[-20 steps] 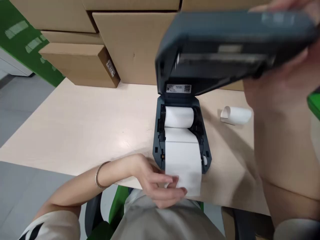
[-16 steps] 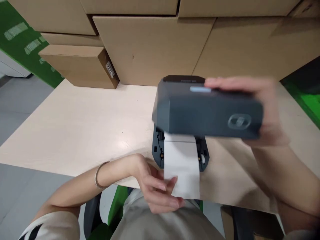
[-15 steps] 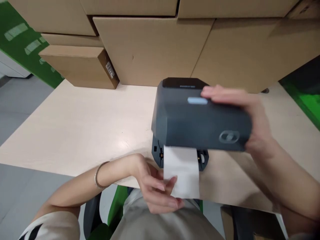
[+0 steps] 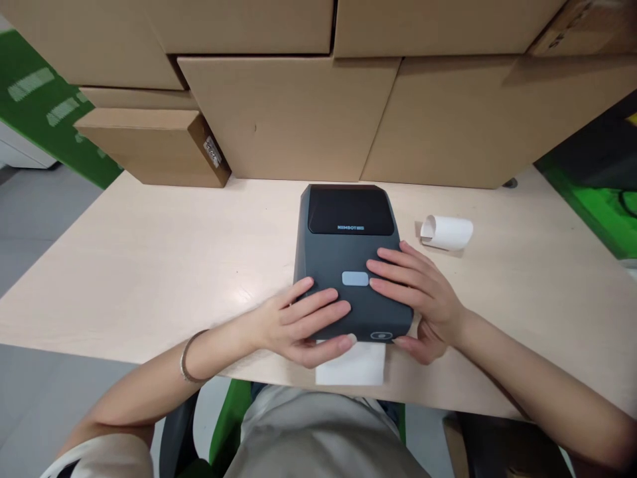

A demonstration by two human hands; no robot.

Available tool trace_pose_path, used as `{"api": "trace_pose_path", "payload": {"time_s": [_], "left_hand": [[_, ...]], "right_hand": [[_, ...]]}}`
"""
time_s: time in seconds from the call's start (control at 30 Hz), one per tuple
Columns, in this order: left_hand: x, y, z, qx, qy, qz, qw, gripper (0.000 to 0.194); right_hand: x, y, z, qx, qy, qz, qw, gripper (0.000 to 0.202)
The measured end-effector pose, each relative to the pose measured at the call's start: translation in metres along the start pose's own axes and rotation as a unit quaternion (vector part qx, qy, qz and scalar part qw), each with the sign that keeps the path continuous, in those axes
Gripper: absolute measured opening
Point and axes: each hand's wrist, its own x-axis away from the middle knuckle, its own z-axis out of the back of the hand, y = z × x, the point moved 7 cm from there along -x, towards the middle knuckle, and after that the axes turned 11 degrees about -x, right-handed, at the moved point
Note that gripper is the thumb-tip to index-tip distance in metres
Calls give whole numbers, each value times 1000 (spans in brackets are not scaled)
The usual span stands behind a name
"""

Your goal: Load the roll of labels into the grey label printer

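From the head view, a dark grey label printer sits with its lid down near the front edge of the pale wooden counter, roughly at the middle of its width. The left hand lies on the front left part of the lid, fingers spread flat across the top, with the thumb down at the front edge, touching the white paper strip. The right hand rests on the front right part of the lid, fingers stretched flat towards the small light button, thumb curled under the front right corner. Neither hand pinches anything; both lie open on the casing. The paper strip sticks out of the printer's front slot and hangs over the counter edge. A small white paper roll lies on the counter just right of the printer, apart from it. Stacked cardboard boxes stand behind the printer.
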Motion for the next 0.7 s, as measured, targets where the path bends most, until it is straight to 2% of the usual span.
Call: {"api": "trace_pose_path", "payload": {"time_s": [0.03,0.1,0.27,0.37,0.43,0.47,0.53,0.6,0.67,0.7], "left_hand": [[-7,2,10,-33,47,-26,998,23],[-18,3,18,-67,88,-48,993,14],[-18,3,14,-53,83,-49,994,12],[-9,2,9,-4,46,-64,997,19],[-2,0,10,37,51,-64,996,20],[1,-5,14,48,83,-45,994,19],[8,-23,23,36,173,51,983,23],[16,-40,32,-22,265,136,954,31],[20,-53,36,-72,311,184,930,31],[20,-60,35,-78,312,201,925,30]], "right_hand": [[2,0,-2,4,6,5,1000,64],[5,0,-6,13,15,15,1000,66],[8,1,-11,44,5,29,999,78],[9,0,-11,75,-12,38,996,71],[9,-2,-10,89,-15,44,995,65],[9,-3,-9,93,-15,47,994,63],[6,-4,-8,98,-18,57,993,56],[1,-4,-7,101,-24,71,992,49],[-5,-5,-6,102,-29,95,990,45],[-7,-7,-5,104,-32,111,988,44]]}}
